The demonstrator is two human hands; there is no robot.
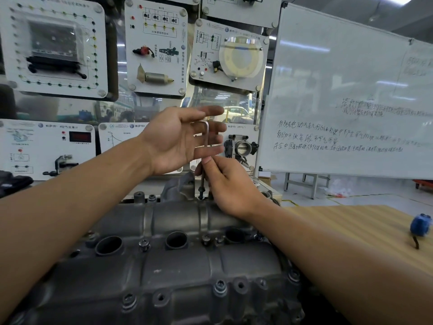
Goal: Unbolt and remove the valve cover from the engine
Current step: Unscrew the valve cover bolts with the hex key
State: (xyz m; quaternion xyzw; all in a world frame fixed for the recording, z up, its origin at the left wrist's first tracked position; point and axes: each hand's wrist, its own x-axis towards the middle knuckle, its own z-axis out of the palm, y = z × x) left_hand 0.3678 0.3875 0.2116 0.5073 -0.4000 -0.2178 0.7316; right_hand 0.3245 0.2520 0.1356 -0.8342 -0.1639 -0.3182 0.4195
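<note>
Valve cover (178, 266) sits on the engine in the near foreground, just beside a wooden table (351, 226) on its right; three round wells (176, 240) open along its middle; several bolts stand along its near edge. One L-shaped hex key (207, 131) stands upright at the cover's far edge, tip at a bolt (201, 192); the right hand (230, 186) pinches its shaft, grip closed on it; the left hand (178, 139), grip open with fingers straight, is at the key's short arm. Free room lies right of the hands, before one whiteboard (339, 90); one blue object (421, 225) lies near the table's right edge.
</note>
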